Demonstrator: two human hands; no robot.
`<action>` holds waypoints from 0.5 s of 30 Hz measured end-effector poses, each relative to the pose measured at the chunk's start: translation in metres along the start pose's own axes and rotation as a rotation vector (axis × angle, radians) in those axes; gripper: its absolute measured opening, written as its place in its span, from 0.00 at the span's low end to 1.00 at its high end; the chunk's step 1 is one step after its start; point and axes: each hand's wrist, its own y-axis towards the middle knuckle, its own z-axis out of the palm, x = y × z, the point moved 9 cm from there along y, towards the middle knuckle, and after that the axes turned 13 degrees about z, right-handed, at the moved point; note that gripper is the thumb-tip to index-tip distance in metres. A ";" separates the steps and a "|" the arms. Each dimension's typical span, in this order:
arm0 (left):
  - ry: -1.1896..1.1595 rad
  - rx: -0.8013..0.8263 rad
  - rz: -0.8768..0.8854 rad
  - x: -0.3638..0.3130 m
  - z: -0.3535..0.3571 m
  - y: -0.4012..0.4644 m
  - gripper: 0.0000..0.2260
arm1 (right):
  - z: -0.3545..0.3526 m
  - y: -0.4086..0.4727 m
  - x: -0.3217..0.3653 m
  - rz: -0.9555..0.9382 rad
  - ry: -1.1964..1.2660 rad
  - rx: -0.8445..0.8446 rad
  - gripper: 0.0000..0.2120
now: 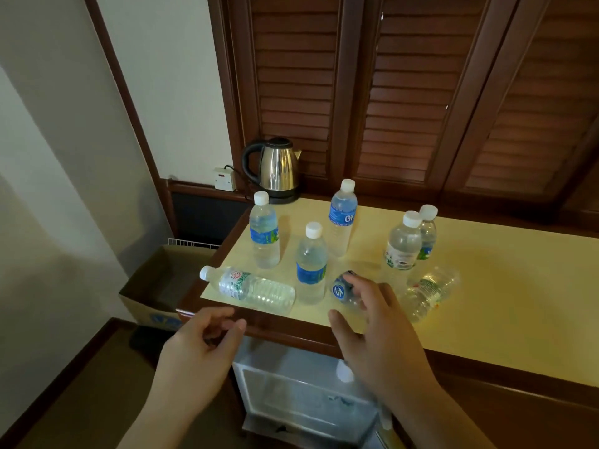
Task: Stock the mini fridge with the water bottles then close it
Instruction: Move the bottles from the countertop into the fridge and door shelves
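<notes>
Several clear water bottles with white caps are on the yellow counter top (486, 286). Some stand upright, among them a blue-labelled bottle (311, 264) in the middle. One bottle lies on its side (252, 288) at the front left, another lying bottle (428, 293) at the right. My right hand (372, 325) reaches over a small lying bottle with a blue label (340, 288); the fingertips touch it and the thumb stays apart. My left hand (204, 341) hovers at the counter's front edge, fingers curled and apart, holding nothing. Below the counter the mini fridge (291, 387) is open, its inside blurred.
A steel electric kettle (278, 170) stands at the counter's back left, plugged into a wall socket (224, 179). An open cardboard box (155, 286) sits on the floor to the left of the counter. Dark wooden louvred shutters (405, 92) rise behind.
</notes>
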 end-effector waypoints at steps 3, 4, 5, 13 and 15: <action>0.075 0.065 -0.089 0.036 -0.004 0.044 0.22 | 0.007 0.032 0.026 0.028 0.031 -0.025 0.30; 0.095 0.088 -0.112 0.048 -0.004 0.059 0.26 | 0.009 0.043 0.034 0.050 0.045 -0.026 0.30; 0.104 0.103 -0.131 0.060 -0.004 0.074 0.31 | 0.013 0.054 0.041 0.066 0.053 -0.030 0.31; 0.181 0.263 -0.238 0.125 0.016 0.160 0.48 | 0.041 0.110 0.058 0.167 -0.047 -0.138 0.31; 0.189 0.289 -0.259 0.133 0.024 0.170 0.43 | 0.042 0.116 0.055 0.202 -0.065 -0.182 0.26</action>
